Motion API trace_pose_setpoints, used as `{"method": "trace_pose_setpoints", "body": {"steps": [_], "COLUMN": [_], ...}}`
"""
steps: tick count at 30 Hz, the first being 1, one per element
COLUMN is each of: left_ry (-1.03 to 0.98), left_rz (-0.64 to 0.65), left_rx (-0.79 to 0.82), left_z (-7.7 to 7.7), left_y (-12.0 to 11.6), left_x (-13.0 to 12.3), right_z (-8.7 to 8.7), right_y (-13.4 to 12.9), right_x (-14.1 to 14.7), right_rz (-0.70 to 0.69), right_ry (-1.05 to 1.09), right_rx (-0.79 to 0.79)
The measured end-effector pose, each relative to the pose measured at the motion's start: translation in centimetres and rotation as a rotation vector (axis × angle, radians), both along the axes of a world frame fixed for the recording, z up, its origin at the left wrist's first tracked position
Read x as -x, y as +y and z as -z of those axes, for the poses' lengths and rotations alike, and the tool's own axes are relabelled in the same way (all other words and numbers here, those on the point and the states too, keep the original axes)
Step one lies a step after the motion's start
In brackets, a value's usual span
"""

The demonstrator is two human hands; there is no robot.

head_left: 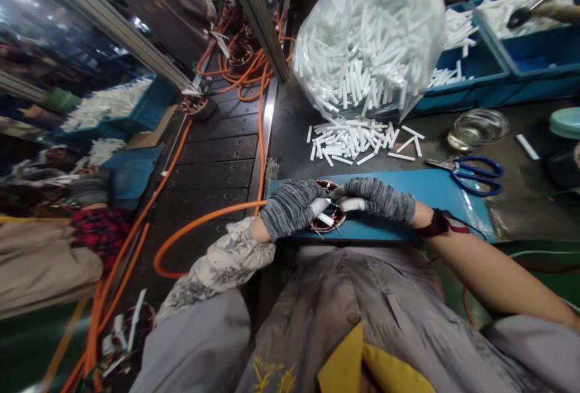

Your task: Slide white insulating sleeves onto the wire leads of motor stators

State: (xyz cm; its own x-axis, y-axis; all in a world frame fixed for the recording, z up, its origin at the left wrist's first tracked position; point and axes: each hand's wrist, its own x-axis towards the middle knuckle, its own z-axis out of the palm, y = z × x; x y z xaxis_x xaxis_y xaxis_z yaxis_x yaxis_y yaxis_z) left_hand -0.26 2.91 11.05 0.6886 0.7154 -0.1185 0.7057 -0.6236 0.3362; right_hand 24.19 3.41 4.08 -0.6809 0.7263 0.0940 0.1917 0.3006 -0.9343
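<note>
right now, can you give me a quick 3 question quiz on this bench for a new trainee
1. True or false: both gloved hands rest on the round copper-wound part on the blue mat.
2. What lies right of the loose white sticks? A) pliers B) blue-handled scissors C) a hammer
3. What holds the big heap of white sticks behind the loose ones?

Key: 1. True: left hand and right hand both touch it. 2. B, the scissors. 3. A clear plastic bag.
</note>
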Motion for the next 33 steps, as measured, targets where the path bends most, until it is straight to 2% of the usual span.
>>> {"method": "trace_pose_setpoints", "body": {"steps": [3,8,12,16,20,22,24,27,30,33], "left_ry": [-0.026,-0.049,-0.031,0.103,0.299,0.396,0.446,0.415,0.299,0.211], "left_rz": [0.006,-0.004,0.056,0.1,0.092,0.042,-0.002,-0.013,-0.005,0.002], "left_rx": [-0.027,0.016,0.039,0.042,0.121,0.117,0.085,0.048,-0.032,-0.033], "left_z": [-0.2,-0.3,-0.1,-0.4,-1.7,-2.2,-2.3,-2.1,-1.8,-1.4], "left_y": [-0.2,-0.2,0.2,1.1,1.6,1.4,0.9,0.0,-0.1,1.3], "left_x": [0.2,0.3,0.5,0.2,-1.0,-2.2,-3.7,-5.5,-5.4,-4.2], "right_z": [-0.3,0.6,1.0,1.1,1.5,1.7,1.9,2.3,3.0,3.5], "right_y": [-0.3,-1.1,-1.2,-1.5,-2.1,-2.6,-3.0,-3.8,-5.0,-6.3], "right_x": [1.3,1.9,1.9,2.3,2.2,1.7,1.0,-0.1,-1.4,-2.5], "right_rz": [-0.027,0.019,0.055,0.125,0.215,0.264,0.336,0.424,0.456,0.527], "right_ry": [-0.007,0.134,0.134,0.026,-0.042,0.02,0.109,0.175,0.198,0.194], "right_rx": [-0.093,0.024,0.054,-0.08,-0.227,-0.184,-0.066,0.056,0.088,0.125]}}
